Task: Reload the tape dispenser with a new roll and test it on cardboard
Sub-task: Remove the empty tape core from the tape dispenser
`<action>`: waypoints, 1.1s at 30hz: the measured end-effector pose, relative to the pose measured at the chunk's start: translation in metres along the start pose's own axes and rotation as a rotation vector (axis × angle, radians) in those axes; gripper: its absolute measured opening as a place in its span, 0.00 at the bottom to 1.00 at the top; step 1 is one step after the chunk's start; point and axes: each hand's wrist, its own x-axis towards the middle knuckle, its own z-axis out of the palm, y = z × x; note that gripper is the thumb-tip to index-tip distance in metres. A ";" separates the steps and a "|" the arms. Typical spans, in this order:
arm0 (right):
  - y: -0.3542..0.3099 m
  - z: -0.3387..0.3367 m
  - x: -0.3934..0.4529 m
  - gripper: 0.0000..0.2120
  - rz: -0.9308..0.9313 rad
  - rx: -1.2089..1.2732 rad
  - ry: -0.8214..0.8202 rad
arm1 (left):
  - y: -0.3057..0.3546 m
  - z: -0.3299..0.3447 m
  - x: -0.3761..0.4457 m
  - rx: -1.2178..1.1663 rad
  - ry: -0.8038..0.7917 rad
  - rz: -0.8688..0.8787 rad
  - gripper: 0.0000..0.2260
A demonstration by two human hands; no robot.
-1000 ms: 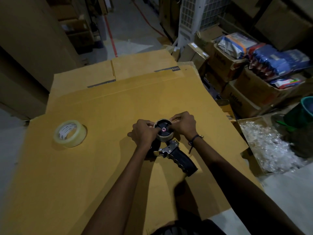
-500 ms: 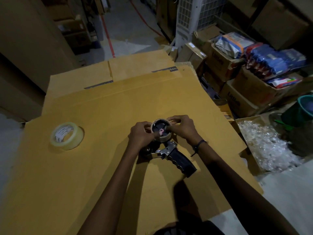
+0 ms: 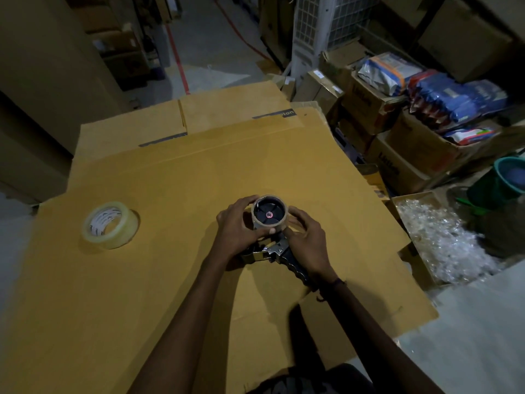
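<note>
A tape dispenser (image 3: 272, 251) with a black handle lies on a large flat cardboard sheet (image 3: 199, 172). On its black hub sits an empty brown cardboard core (image 3: 270, 214), seen from above. My left hand (image 3: 237, 226) wraps the core's left side, thumb across its front. My right hand (image 3: 305, 236) cups the core's right side and covers part of the handle. A new roll of clear tape (image 3: 111, 224) lies flat on the cardboard, well to the left of both hands.
Open cartons with blue and orange packets (image 3: 443, 98) stand at the right. A box of clear plastic scraps (image 3: 443, 237) sits by the sheet's right edge, a green bucket (image 3: 508, 177) behind it. Tall cardboard stacks (image 3: 42, 81) rise at the left.
Both hands have shifted from pinching the core's rim to wrapping around its sides. The core appears slightly higher on the hub. The new roll has not moved.
</note>
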 end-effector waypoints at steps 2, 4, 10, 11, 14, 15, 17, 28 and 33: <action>0.002 0.002 -0.011 0.22 -0.003 0.029 0.031 | -0.001 0.000 0.002 0.028 -0.008 0.021 0.42; 0.003 0.004 -0.018 0.21 -0.030 0.037 0.060 | 0.002 -0.002 0.005 0.060 -0.013 0.041 0.43; 0.008 -0.001 -0.031 0.14 -0.181 -0.071 0.114 | 0.007 -0.003 0.011 0.093 -0.040 0.047 0.42; 0.010 -0.001 -0.034 0.13 -0.214 -0.084 0.115 | 0.007 -0.003 0.011 0.090 -0.040 0.048 0.42; 0.010 -0.002 -0.043 0.13 -0.287 -0.143 0.120 | 0.011 -0.004 0.011 0.102 -0.043 0.046 0.42; 0.011 -0.002 -0.045 0.16 -0.290 -0.158 0.121 | 0.012 -0.004 0.011 0.111 -0.041 0.046 0.42; 0.010 -0.002 -0.049 0.22 -0.280 -0.175 0.128 | 0.014 -0.003 0.011 0.128 -0.028 0.046 0.41; 0.005 -0.008 -0.054 0.24 -0.277 -0.362 0.151 | 0.017 -0.002 0.012 0.170 0.090 0.033 0.37; 0.005 -0.008 -0.053 0.24 -0.272 -0.370 0.154 | 0.022 0.001 0.011 0.190 0.130 0.007 0.37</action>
